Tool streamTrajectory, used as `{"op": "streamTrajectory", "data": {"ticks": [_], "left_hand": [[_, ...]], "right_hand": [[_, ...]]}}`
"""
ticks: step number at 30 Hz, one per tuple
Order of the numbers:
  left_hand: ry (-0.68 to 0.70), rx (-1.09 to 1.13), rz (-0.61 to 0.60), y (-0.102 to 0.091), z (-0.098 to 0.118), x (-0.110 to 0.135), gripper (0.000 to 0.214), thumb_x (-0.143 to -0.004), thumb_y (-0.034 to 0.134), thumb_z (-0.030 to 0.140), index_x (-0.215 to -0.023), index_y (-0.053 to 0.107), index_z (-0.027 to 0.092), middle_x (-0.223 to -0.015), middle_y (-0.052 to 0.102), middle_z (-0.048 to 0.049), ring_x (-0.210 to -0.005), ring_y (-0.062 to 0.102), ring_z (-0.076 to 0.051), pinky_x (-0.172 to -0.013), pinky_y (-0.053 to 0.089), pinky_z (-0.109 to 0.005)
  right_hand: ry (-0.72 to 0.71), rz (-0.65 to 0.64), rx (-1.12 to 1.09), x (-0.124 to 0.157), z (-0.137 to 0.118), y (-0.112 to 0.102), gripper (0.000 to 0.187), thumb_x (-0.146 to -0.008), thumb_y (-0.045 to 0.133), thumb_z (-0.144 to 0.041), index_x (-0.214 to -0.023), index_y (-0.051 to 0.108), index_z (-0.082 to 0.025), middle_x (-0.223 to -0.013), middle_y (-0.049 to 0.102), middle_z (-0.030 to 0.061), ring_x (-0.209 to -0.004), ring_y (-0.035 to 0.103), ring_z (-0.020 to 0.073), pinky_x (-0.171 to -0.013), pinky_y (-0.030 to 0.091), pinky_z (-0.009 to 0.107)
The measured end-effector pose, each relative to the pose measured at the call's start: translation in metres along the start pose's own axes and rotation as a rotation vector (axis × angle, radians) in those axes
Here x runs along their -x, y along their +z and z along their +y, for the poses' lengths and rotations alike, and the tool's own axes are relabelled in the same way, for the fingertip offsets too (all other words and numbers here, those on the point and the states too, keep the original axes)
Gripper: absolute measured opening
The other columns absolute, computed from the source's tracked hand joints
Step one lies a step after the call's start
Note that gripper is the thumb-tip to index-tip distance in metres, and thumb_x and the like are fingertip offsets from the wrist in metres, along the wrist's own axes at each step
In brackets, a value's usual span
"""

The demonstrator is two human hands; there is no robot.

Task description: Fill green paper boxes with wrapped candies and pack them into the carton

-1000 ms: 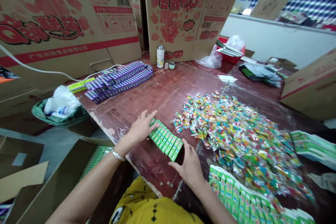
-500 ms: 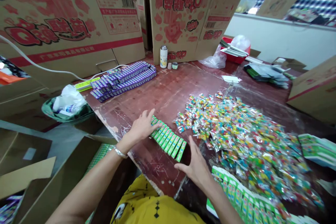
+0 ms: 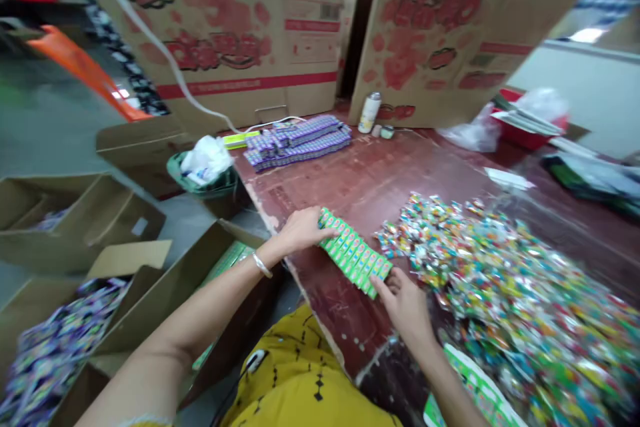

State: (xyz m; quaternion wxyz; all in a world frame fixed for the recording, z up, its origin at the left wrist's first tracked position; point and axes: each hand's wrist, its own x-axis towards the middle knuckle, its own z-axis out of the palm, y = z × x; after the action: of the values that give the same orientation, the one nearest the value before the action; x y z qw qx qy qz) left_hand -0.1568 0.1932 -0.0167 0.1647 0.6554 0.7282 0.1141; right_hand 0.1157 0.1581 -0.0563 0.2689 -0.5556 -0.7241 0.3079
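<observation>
A row of small green packets (image 3: 354, 255) lies side by side near the table's front edge. My left hand (image 3: 306, 229) grips the far left end of the row, thumb across the top. At the near right end, my right hand (image 3: 403, 300) has its thumb and fingers closed on the last packets. The row spans the gap between both hands. Wrapped colourful candies (image 3: 505, 280) are heaped to the right of my right hand. A green printed sheet (image 3: 475, 387) lies partly under my right forearm.
Purple packets (image 3: 300, 140) stand stacked at the table's back left, near a white bottle (image 3: 370, 113). Large cartons (image 3: 425, 40) wall the back. Left of the table are an open box of purple packets (image 3: 70, 340) and a green-lined basket (image 3: 205, 177).
My view has swung left, so things sit farther right. My right hand, apart from the green packets before, has closed on their near end. My left hand stays at the other end.
</observation>
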Motion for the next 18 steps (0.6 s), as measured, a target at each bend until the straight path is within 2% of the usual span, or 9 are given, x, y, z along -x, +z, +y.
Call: {"op": "streamTrajectory", "data": {"ticks": [3, 5, 7, 9, 11, 13, 15, 18], "left_hand": [[-0.106, 0.047, 0.152, -0.031, -0.040, 0.034, 0.065, -0.073, 0.052, 0.075, -0.101, 0.054, 0.017, -0.093, 0.065, -0.0079, -0.083, 0.062, -0.026, -0.068, 0.040, -0.030], [-0.190, 0.120, 0.282, -0.049, -0.079, 0.058, 0.066, -0.070, 0.055, 0.076, -0.098, 0.054, 0.017, -0.085, 0.063, -0.0049, -0.075, 0.059, -0.023, -0.065, 0.038, -0.029], [-0.295, 0.260, 0.398, -0.057, -0.125, 0.081, 0.063, -0.065, 0.063, 0.073, -0.092, 0.055, 0.017, -0.079, 0.060, -0.0021, -0.070, 0.055, -0.020, -0.063, 0.036, -0.028], [-0.419, 0.481, 0.470, -0.051, -0.174, 0.101, 0.059, -0.060, 0.072, 0.067, -0.086, 0.056, 0.016, -0.078, 0.057, -0.0007, -0.072, 0.053, -0.018, -0.064, 0.035, -0.027], [-0.543, 0.702, 0.491, -0.031, -0.221, 0.121, 0.057, -0.057, 0.077, 0.060, -0.084, 0.056, 0.015, -0.078, 0.056, -0.0001, -0.074, 0.052, -0.017, -0.064, 0.036, -0.026], [-0.644, 0.805, 0.488, 0.001, -0.260, 0.143, 0.054, -0.061, 0.075, 0.058, -0.085, 0.056, 0.014, -0.075, 0.056, 0.0006, -0.071, 0.052, -0.015, -0.062, 0.038, -0.025], [-0.759, 0.900, 0.470, 0.041, -0.288, 0.164, 0.049, -0.066, 0.073, 0.056, -0.082, 0.055, 0.014, -0.070, 0.053, 0.0024, -0.066, 0.051, -0.013, -0.057, 0.039, -0.023], [-0.955, 1.027, 0.410, 0.106, -0.313, 0.191, 0.040, -0.076, 0.069, 0.049, -0.081, 0.055, 0.012, -0.067, 0.052, 0.0033, -0.061, 0.051, -0.011, -0.052, 0.040, -0.022]], "right_hand": [[-0.156, -0.044, 0.090, -0.025, -0.039, 0.006, 0.034, -0.085, 0.057, -0.052, -0.096, 0.062, -0.020, -0.075, 0.072, 0.0079, -0.064, 0.068, 0.0243, -0.060, 0.050, 0.031], [-0.284, -0.082, 0.147, -0.045, -0.077, 0.022, 0.036, -0.087, 0.056, -0.049, -0.107, 0.061, -0.020, -0.082, 0.072, 0.0088, -0.069, 0.069, 0.0253, -0.062, 0.049, 0.032], [-0.416, -0.129, 0.245, -0.062, -0.120, 0.051, 0.037, -0.087, 0.058, -0.045, -0.113, 0.059, -0.019, -0.085, 0.072, 0.0097, -0.074, 0.069, 0.0267, -0.064, 0.049, 0.032], [-0.533, -0.196, 0.388, -0.073, -0.162, 0.090, 0.033, -0.088, 0.058, -0.041, -0.111, 0.058, -0.017, -0.089, 0.071, 0.0114, -0.078, 0.068, 0.0278, -0.066, 0.048, 0.033], [-0.609, -0.282, 0.539, -0.078, -0.197, 0.136, 0.030, -0.089, 0.058, -0.039, -0.107, 0.057, -0.016, -0.092, 0.070, 0.0134, -0.079, 0.068, 0.0284, -0.068, 0.047, 0.033], [-0.651, -0.409, 0.658, -0.080, -0.220, 0.187, 0.032, -0.090, 0.056, -0.039, -0.109, 0.056, -0.014, -0.095, 0.070, 0.0155, -0.084, 0.068, 0.0294, -0.071, 0.047, 0.034], [-0.678, -0.564, 0.725, -0.079, -0.231, 0.239, 0.033, -0.092, 0.054, -0.038, -0.112, 0.055, -0.012, -0.101, 0.068, 0.0175, -0.091, 0.067, 0.0302, -0.077, 0.048, 0.035], [-0.694, -0.727, 0.763, -0.078, -0.226, 0.314, 0.030, -0.091, 0.056, -0.035, -0.108, 0.058, -0.011, -0.102, 0.069, 0.0174, -0.098, 0.065, 0.0296, -0.082, 0.047, 0.035]]}}
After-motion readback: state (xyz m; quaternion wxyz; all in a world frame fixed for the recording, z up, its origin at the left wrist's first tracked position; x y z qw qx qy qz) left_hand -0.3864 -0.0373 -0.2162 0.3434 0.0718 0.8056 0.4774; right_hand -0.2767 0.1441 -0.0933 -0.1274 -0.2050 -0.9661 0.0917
